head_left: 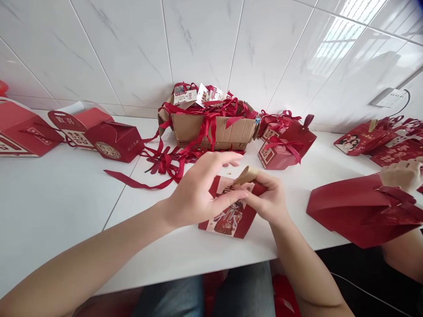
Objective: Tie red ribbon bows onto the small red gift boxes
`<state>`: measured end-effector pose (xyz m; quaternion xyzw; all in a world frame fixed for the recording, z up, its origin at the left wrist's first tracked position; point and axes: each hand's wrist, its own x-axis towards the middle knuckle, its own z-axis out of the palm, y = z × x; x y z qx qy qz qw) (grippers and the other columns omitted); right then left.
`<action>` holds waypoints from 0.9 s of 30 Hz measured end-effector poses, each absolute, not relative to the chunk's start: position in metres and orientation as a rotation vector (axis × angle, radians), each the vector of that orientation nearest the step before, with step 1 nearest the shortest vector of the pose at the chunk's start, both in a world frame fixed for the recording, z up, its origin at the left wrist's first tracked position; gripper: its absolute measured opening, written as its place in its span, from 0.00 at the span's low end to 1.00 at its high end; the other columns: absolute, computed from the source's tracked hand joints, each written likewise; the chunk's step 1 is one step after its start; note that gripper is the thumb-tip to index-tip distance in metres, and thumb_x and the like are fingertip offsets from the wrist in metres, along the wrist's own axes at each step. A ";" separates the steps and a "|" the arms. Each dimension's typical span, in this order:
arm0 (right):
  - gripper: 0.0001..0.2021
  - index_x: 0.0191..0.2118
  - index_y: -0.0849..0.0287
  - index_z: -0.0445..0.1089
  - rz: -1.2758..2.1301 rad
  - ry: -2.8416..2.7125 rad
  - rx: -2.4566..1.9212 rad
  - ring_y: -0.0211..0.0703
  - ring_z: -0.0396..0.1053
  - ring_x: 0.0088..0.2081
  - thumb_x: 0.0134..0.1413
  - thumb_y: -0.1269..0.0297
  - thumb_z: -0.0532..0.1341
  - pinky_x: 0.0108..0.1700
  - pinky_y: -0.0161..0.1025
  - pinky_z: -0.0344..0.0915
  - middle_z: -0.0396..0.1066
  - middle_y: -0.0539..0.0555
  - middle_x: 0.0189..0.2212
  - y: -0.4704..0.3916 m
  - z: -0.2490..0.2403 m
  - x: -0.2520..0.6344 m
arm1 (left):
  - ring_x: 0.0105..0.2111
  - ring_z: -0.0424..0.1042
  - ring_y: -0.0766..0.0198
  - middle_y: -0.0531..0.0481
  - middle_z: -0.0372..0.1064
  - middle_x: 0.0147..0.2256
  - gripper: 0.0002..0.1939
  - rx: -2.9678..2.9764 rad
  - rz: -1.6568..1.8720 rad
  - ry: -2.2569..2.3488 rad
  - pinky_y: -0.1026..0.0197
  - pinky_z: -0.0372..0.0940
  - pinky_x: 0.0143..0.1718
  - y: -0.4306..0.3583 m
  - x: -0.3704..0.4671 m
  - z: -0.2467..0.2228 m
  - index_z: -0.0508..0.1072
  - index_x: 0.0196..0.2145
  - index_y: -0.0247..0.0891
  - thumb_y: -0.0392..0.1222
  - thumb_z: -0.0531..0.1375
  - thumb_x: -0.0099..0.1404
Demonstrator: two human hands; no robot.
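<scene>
A red gift box (228, 215) with a printed figure in festive dress on its face stands on the white table in front of me. My right hand (269, 198) is closed at its top right, with thumb and fingers pinching a gold ribbon loop (247, 175). My left hand (194, 191) arches over the box's left side, fingers stretched out and apart from the thumb. Its thumb reaches the box's upper part near my right thumb. The left hand covers much of the box's left edge.
A cardboard box (194, 130) overflows with red ribbons and tags, and loose ribbons (165, 165) trail before it. Red gift boxes (114, 141) line the left; more (280, 152) stand behind right. Another person's hand (401, 176) is at a large red box (346, 211) on the right.
</scene>
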<state>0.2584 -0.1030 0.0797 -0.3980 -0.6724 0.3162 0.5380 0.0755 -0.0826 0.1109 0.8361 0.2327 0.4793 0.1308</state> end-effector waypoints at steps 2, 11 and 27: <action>0.03 0.29 0.58 0.71 0.638 -1.578 -1.020 0.38 0.64 0.27 0.50 0.65 0.65 0.31 0.39 0.62 0.68 0.50 0.25 -0.097 0.080 0.263 | 0.47 0.70 0.59 0.44 0.68 0.48 0.24 2.284 1.427 0.766 0.57 0.68 0.44 -0.072 0.077 0.102 0.61 0.52 0.40 0.44 0.64 0.60; 0.05 0.31 0.56 0.70 0.422 -1.546 -1.102 0.41 0.66 0.30 0.53 0.62 0.63 0.34 0.40 0.65 0.70 0.50 0.27 -0.083 0.076 0.276 | 0.51 0.67 0.52 0.38 0.64 0.52 0.30 1.948 1.043 0.781 0.49 0.66 0.49 -0.040 0.083 0.021 0.57 0.54 0.39 0.49 0.63 0.58; 0.07 0.33 0.56 0.74 0.562 -1.558 -1.156 0.42 0.69 0.32 0.50 0.60 0.65 0.36 0.42 0.68 0.71 0.50 0.27 -0.077 0.079 0.287 | 0.49 0.71 0.48 0.39 0.69 0.50 0.36 1.925 0.920 0.893 0.46 0.68 0.47 -0.042 0.087 0.013 0.57 0.53 0.40 0.51 0.68 0.53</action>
